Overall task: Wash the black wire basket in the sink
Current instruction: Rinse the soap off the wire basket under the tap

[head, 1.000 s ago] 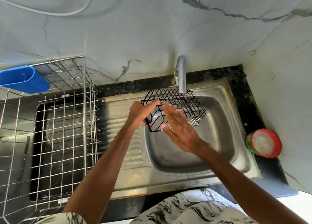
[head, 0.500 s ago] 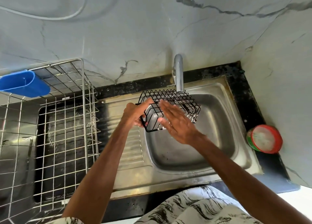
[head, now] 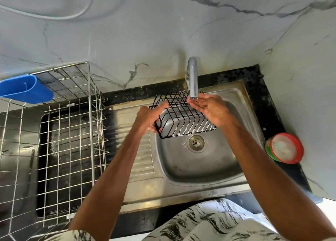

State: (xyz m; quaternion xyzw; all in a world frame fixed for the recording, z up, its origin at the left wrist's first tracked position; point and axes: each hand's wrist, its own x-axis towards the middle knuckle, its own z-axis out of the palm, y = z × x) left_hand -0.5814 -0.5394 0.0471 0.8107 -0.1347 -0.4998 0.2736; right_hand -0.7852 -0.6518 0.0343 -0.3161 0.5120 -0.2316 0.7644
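- black wire basket [head: 183, 119] is held up over the sink [head: 200, 170] basin, not resting on the bottom. it sits just under the tap [head: 192, 77] spout, on the far side of the drain [head: 196, 143] in view.
- basket is tilted, open side facing up and toward the camera, long axis running left to right.
- white suds cling to the wires along its near lower edge and floor.
- left hand [head: 148, 120] grips the basket's left end: thumb laid along the top rim wire, other fingers curled round the end from below.
- right hand [head: 211, 109] is at the basket's far right corner, palm up, fingers straight and together, pointing left, tips directly beneath the spout mouth. it holds nothing.
- cannot tell whether the heel of the right hand touches the basket's right end or only overlaps it in view.
- cannot tell whether water is running from the spout.
- sink is stainless, with a ribbed drainboard [head: 143, 159] on its left, set in a black counter [head: 254, 88].
- left of the drainboard: steel wire dish rack [head: 93, 131] with a blue plastic holder [head: 25, 91] hung on its far edge.
- right of the sink, on the counter by the wall: round tub [head: 284, 148], red rim, white contents.
- grey-veined marble wall [head: 145, 32] behind, with a white cable [head: 54, 18] looped across it top left.
- black-and-white patterned garment [head: 209, 222] at the bottom edge.
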